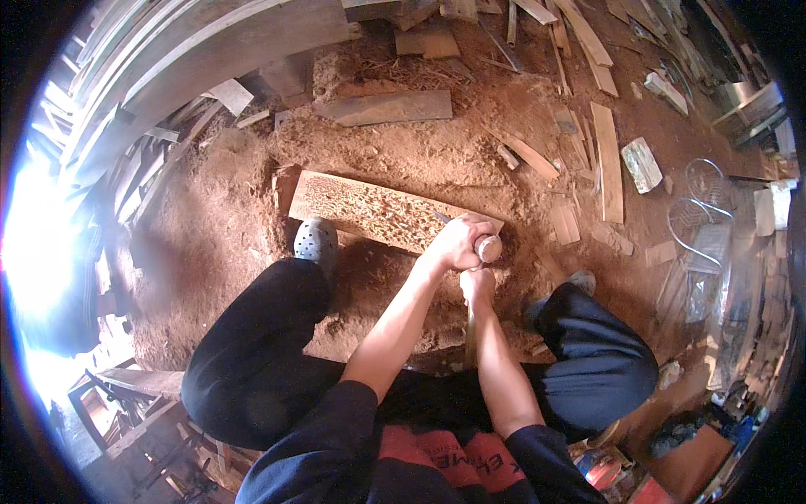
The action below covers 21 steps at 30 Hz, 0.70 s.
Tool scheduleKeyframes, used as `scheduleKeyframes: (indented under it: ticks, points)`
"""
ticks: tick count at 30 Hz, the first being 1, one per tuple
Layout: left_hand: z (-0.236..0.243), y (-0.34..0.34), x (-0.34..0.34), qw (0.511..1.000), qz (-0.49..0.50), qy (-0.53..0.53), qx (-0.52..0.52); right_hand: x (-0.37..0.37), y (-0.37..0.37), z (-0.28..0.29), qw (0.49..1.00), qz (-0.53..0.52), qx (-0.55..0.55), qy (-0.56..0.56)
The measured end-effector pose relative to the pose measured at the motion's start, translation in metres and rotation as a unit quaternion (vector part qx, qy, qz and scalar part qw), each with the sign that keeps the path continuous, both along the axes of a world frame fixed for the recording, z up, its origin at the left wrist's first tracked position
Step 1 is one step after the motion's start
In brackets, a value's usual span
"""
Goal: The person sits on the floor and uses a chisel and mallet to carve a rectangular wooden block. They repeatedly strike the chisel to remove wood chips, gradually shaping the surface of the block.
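A pale carved plank (361, 206), covered with rough gouged marks, lies on the dirt floor in front of me. Over its right end, my left hand (460, 242) is wrapped round a chisel; the round wooden handle end (489, 247) sticks out beside the thumb, and a dark blade tip (442, 217) shows on the other side, close to the wood. Just below, my right hand (478, 288) is closed round a wooden handle (470, 336) that runs back toward my lap. The head of that tool cannot be made out. Both hands are close together.
My left foot in a grey clog (316, 241) rests against the plank's near edge. Loose boards (608, 164) and offcuts are scattered at the right, near a pale block (641, 165) and a wire rack (705, 218). Stacked long planks (218, 59) fill the far left.
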<state>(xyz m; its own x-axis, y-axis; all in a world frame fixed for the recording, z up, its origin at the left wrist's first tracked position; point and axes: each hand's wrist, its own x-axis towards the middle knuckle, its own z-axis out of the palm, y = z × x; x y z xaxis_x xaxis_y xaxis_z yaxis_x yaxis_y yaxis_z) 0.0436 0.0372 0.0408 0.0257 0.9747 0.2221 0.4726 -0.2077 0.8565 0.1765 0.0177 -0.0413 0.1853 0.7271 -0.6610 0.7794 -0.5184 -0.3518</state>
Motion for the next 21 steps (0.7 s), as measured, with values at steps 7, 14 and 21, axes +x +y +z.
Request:
scheduleKeyframes:
  ticks: [7,14,21]
  points:
    - [-0.018,0.007,-0.023,0.997,0.059,0.006,-0.049,0.013,-0.002,-0.027,0.998,-0.038,0.050,0.019]
    - [-0.036,0.015,-0.013,1.000,0.019,0.014,-0.012,0.031,-0.004,-0.075,0.993,0.013,0.115,0.017]
    - [-0.022,0.013,-0.005,0.997,0.069,-0.008,-0.029,0.050,-0.011,-0.091,0.993,0.007,0.115,0.024]
